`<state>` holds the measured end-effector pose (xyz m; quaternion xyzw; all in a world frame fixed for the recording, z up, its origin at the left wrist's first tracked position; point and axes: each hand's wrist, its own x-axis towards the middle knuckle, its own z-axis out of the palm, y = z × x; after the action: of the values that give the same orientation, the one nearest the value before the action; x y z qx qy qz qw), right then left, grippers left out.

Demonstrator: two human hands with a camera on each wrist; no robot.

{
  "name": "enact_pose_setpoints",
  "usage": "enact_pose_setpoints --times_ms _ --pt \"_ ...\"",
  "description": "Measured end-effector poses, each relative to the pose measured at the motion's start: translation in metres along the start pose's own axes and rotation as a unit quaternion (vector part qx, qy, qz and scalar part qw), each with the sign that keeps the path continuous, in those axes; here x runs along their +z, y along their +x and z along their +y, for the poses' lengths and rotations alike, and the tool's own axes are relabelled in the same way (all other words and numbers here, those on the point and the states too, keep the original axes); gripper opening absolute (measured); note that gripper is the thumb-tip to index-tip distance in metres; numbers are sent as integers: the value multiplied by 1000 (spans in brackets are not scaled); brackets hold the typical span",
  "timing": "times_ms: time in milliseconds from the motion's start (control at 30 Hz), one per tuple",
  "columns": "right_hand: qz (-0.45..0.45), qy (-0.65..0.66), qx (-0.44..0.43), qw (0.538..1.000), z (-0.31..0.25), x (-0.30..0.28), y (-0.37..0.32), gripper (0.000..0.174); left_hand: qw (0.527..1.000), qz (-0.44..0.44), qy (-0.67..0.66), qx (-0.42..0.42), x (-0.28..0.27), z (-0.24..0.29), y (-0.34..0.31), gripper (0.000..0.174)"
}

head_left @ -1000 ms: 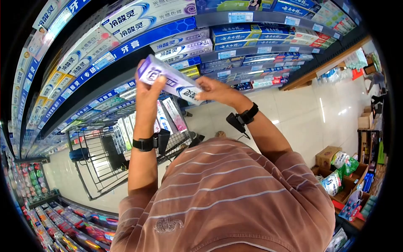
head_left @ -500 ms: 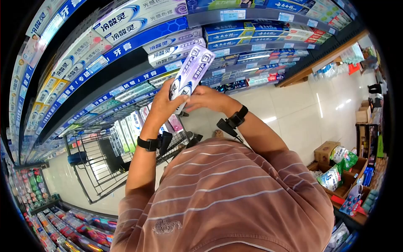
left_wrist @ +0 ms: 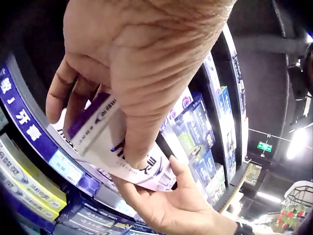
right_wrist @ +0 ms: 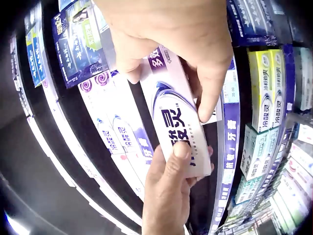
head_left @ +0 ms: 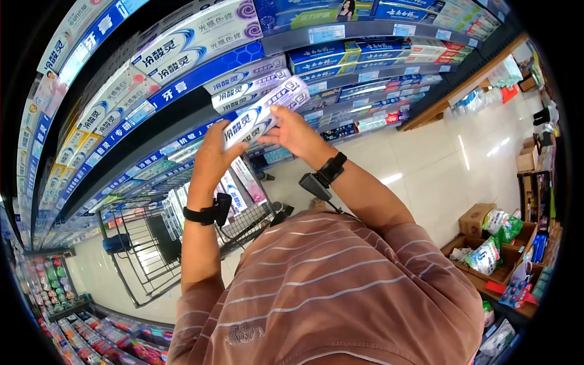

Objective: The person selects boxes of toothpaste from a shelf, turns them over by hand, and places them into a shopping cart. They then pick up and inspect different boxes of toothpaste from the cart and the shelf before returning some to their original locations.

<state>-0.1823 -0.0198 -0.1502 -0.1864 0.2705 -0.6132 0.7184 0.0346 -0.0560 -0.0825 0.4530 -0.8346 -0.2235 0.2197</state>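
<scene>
Step in hand, by the look of it: handling a white-and-purple toothpaste carton (head_left: pixel 257 119) held aloft, tilted, in front of the shelf (head_left: pixel 182 89), with the cart (head_left: pixel 162 230) nearer and to the left; left hand (head_left: pixel 210 159) grasps its left end, thumb over the face; right hand (head_left: pixel 302 139) grasps it further right; whether a second carton lies against it, cannot tell; next move calls for a firm hold by one hand before the other lets go.
</scene>
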Motion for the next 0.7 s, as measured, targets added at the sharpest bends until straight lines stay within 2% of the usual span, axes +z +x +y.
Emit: enact_pose_setpoints --times_ms 33,67,133,233,333,467,500,600,700 --pt "-11 12 -12 1000 -1 -2 6 50 1000 8 -25 -1 -2 -11 4 60" --pt "-21 24 -24 999 -3 -3 11 49 990 -21 -120 -65 -3 -18 6 56" --pt "-18 18 -18 1000 -6 -1 19 46 992 -7 -113 -57 -4 -27 12 54" --pt "-29 21 -10 999 -7 -1 36 44 998 53 -42 -6 5 -69 31 53" --pt "-27 -15 -16 999 -12 -1 50 43 996 48 -69 12 5 -89 54 53" --pt "-3 -7 0 1000 -19 -9 70 52 994 42 -103 -18 -1 -84 76 52" --pt "4 0 -2 1000 -17 -14 75 54 996 46 -74 -3 2 -100 84 54" --pt "40 -4 0 999 -15 -24 82 51 990 111 -84 -29 13 -109 94 55" --pt "50 -23 -7 998 -19 -29 76 47 989 109 -84 -46 17 -107 94 56"
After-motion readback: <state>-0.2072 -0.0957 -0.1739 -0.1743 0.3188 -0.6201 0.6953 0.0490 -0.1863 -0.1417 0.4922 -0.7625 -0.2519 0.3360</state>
